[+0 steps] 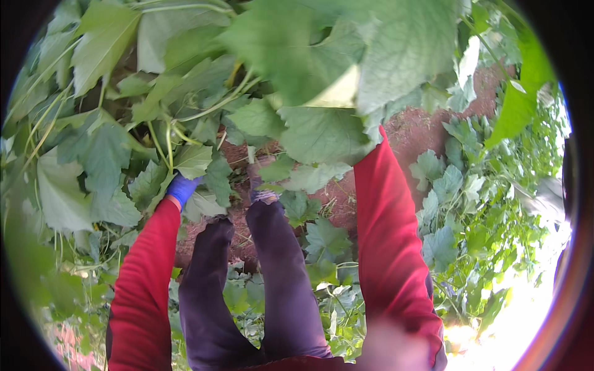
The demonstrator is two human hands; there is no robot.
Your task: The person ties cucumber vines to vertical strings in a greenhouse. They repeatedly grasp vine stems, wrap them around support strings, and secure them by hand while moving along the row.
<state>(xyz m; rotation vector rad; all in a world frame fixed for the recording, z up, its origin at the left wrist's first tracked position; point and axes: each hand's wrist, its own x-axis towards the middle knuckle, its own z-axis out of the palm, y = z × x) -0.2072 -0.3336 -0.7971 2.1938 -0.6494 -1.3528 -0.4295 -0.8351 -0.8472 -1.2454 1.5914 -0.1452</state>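
Observation:
My left hand [184, 189], in a blue glove, reaches in among vine stems and broad lobed leaves [192, 160] left of centre. Leaves cover its fingers, so whether they grip anything is hidden. A red sleeve [385, 199] marks my right arm, stretched forward; the right hand is out of view behind large green leaves [325, 134]. Pale green stems [169, 143] run just above the left glove.
Dense foliage [106, 153] fills the left and top. Reddish bare soil [417, 134] shows between the plants, and more leafy vines [492, 222] stand at the right. My legs in dark trousers [287, 278] are below, near low leaves.

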